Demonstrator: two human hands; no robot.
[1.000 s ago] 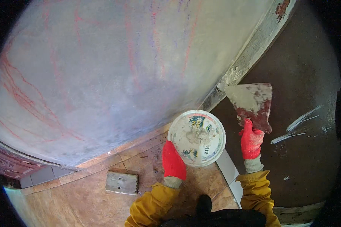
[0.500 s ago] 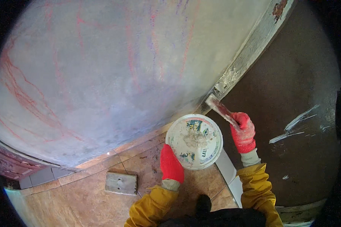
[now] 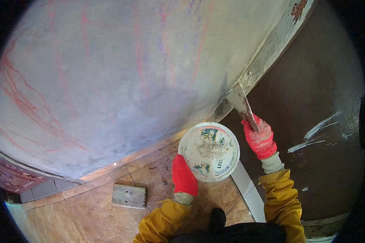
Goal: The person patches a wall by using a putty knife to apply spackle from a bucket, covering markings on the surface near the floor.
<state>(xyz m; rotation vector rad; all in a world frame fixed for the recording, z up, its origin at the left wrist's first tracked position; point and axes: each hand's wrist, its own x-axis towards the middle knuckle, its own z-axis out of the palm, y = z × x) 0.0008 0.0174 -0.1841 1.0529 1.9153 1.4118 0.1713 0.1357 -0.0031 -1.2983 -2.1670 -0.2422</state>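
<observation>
My left hand [image 3: 185, 176], in a red glove, grips the lower left rim of a round white bucket lid [image 3: 226, 164]; its fingertips are hidden under the lid. Grey-white filler is smeared over the middle of the lid. In my right hand [image 3: 260, 137], also red-gloved, is a putty knife [image 3: 241, 101] held by its handle. Its broad, filler-coated blade lies against the rough pale strip [image 3: 257, 69] where the wall ends. Just above the lid, a lower piece of that strip looks darker and grey.
A pale wall [image 3: 109, 81] with red and purple scribbles fills the upper left. To the right stands a dark brown panel [image 3: 308, 97] with white scrapes. A worn rectangular block [image 3: 129, 196] lies on the tan floor tiles [image 3: 89, 214]. My dark shoe [image 3: 217, 217] shows below.
My right hand has shifted slightly right, and the knife's blade has moved up along the strip, turning its broad face into view. My left hand and the lid have barely moved.
</observation>
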